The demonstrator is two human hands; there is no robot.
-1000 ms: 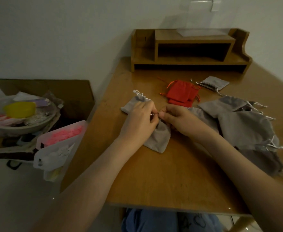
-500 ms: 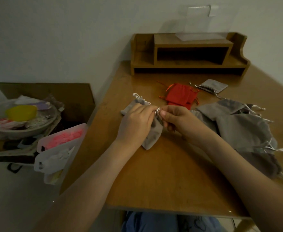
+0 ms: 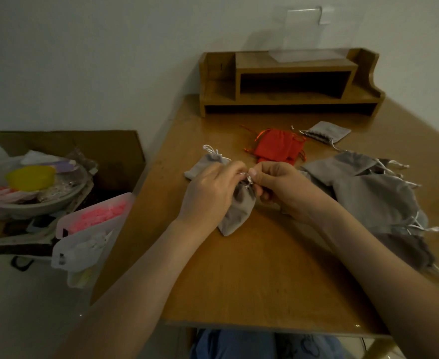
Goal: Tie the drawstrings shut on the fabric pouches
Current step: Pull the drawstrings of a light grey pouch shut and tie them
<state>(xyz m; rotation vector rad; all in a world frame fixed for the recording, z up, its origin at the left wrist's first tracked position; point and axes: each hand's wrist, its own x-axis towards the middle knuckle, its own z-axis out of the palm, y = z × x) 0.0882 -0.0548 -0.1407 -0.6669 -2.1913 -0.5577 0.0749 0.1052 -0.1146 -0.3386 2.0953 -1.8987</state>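
A small grey fabric pouch (image 3: 235, 213) hangs from its gathered mouth between my two hands, its bottom resting on the wooden table (image 3: 265, 275). My left hand (image 3: 210, 193) pinches its white drawstring (image 3: 248, 180) from the left. My right hand (image 3: 283, 189) pinches the same drawstring from the right, thumb on top. Behind my left hand lies another grey pouch (image 3: 205, 163) with a knotted white cord. A heap of larger grey pouches (image 3: 376, 193) lies to the right, cords trailing.
Red pouches (image 3: 278, 149) and one flat grey pouch (image 3: 326, 131) lie farther back. A wooden desk shelf (image 3: 288, 84) stands against the wall. Left of the table, a cardboard box (image 3: 65, 146) holds a bowl of clutter (image 3: 31, 182), and plastic containers (image 3: 91, 229) lean beside it.
The pouch has been lifted by its mouth and gathered narrower. Both hands have closed in together on the drawstring above it.
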